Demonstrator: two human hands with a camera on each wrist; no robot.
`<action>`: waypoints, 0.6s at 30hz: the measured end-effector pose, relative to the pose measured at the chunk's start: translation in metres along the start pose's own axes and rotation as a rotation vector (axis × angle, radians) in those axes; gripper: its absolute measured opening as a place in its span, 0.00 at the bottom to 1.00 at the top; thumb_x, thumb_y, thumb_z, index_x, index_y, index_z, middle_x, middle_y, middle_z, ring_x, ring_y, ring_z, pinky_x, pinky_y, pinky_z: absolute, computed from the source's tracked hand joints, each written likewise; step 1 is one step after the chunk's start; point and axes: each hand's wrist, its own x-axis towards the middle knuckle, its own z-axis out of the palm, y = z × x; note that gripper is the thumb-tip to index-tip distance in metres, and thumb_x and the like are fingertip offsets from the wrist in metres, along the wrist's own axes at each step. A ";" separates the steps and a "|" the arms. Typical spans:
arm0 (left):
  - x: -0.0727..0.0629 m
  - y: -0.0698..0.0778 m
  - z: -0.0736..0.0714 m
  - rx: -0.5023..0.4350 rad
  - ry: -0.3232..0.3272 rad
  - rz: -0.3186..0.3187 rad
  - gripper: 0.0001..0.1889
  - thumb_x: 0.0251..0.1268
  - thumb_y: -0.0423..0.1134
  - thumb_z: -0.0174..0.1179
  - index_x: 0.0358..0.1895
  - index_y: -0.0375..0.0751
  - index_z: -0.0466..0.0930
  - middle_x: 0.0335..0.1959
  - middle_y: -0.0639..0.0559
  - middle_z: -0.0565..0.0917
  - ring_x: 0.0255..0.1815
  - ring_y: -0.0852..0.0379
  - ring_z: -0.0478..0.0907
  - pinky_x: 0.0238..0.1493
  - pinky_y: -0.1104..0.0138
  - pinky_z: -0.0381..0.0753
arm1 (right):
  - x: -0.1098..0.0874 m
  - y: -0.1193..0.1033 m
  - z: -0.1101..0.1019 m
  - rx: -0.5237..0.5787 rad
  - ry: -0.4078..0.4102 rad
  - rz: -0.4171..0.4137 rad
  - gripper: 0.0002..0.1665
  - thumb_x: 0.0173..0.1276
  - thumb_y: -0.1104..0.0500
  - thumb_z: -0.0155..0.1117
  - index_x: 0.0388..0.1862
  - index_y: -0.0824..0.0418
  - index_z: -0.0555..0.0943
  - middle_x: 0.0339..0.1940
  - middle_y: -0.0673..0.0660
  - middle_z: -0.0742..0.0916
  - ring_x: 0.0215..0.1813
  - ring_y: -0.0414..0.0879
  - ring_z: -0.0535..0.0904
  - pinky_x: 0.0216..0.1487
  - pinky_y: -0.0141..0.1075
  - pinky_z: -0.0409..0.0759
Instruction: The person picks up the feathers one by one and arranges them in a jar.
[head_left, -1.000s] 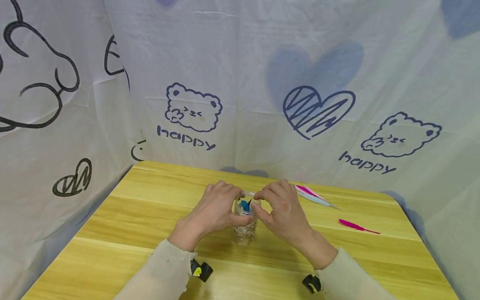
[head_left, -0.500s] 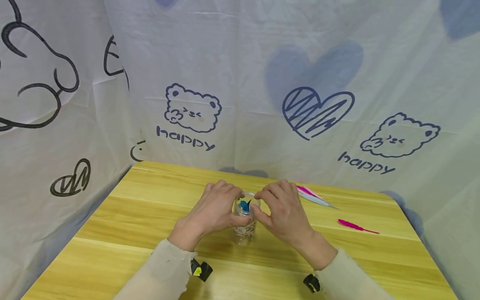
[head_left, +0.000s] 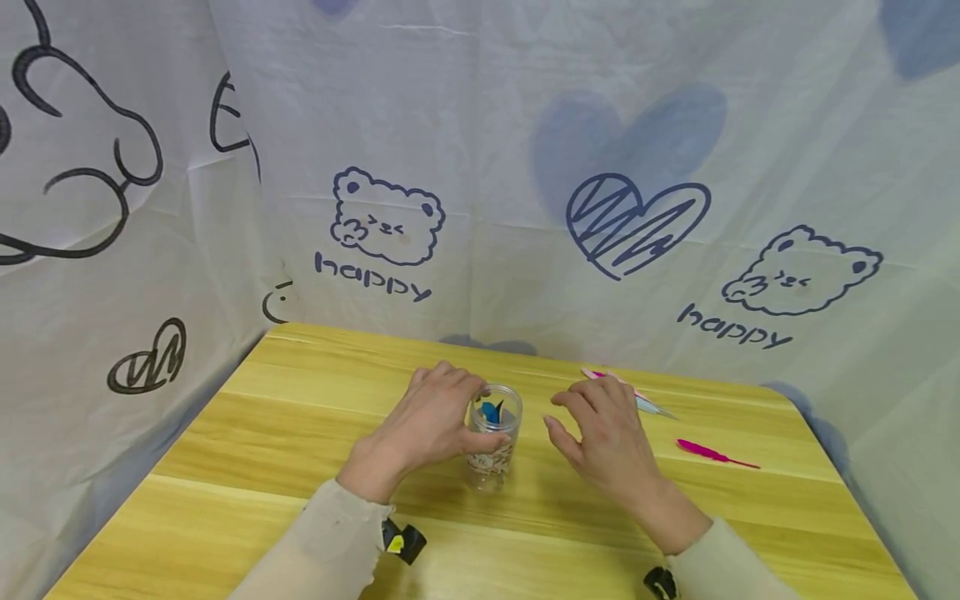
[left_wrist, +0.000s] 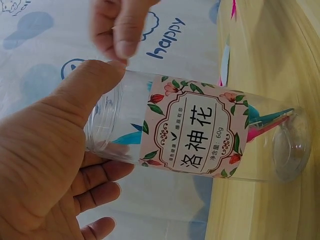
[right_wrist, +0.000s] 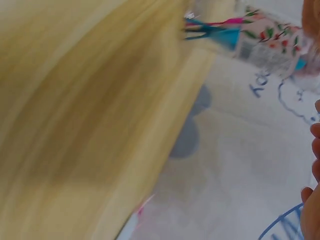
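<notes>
A clear plastic jar (head_left: 491, 458) stands upright on the table, with a flowered pink label (left_wrist: 195, 127) on its side. Blue feathers (head_left: 491, 412) show through its mouth; in the left wrist view, blue and pink quills (left_wrist: 270, 120) reach toward its base. My left hand (head_left: 427, 419) grips the jar just below the rim, thumb on the near side and fingers behind. To the jar's right, apart from it, is my right hand (head_left: 606, 442), thumb and fingers spread with nothing visible between them.
A magenta feather (head_left: 702, 450) lies on the wooden table (head_left: 300, 400) at the right. Behind my right hand, pink and pale blue feathers (head_left: 651, 406) are partly hidden. A printed cloth (head_left: 510, 275) hangs along the table's back edge.
My right hand has moved away from the jar's mouth to the right, its thumb and fingers spreading. The left hand and the jar have stayed in place.
</notes>
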 end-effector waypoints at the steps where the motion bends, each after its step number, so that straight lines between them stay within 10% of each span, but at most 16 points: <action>1: 0.000 0.000 0.000 0.000 0.000 0.000 0.38 0.57 0.70 0.72 0.62 0.46 0.84 0.59 0.52 0.87 0.60 0.51 0.76 0.62 0.54 0.69 | -0.005 0.004 0.000 -0.011 0.004 0.003 0.30 0.85 0.38 0.47 0.45 0.61 0.84 0.41 0.56 0.83 0.45 0.56 0.74 0.48 0.51 0.69; 18: 0.000 0.000 -0.001 -0.031 -0.008 -0.009 0.38 0.57 0.69 0.72 0.61 0.44 0.84 0.57 0.52 0.87 0.60 0.51 0.76 0.63 0.54 0.70 | -0.071 0.065 -0.024 -0.166 -0.142 0.204 0.15 0.64 0.55 0.73 0.43 0.64 0.84 0.40 0.60 0.85 0.48 0.62 0.75 0.50 0.58 0.70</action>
